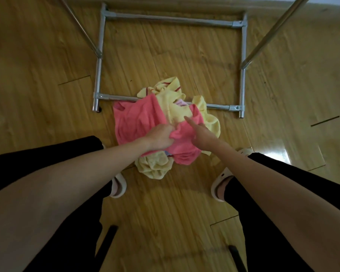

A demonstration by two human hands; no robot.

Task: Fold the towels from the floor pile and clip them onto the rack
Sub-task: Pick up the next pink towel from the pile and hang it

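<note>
Two hands on the towel pile [165, 122]: left hand [159, 138] fingers grip pink towel [137, 118]; right hand [200, 136] fingers extended.

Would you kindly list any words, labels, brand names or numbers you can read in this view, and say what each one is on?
None: no readable text shows in this view.
The pink towel, gripped by the left hand, bears no visible label.
The yellow towels have red stripes, no lettering.
The right hand covers no print.
The metal rack frame, the white slippers and the wooden floor carry no markings.
</note>
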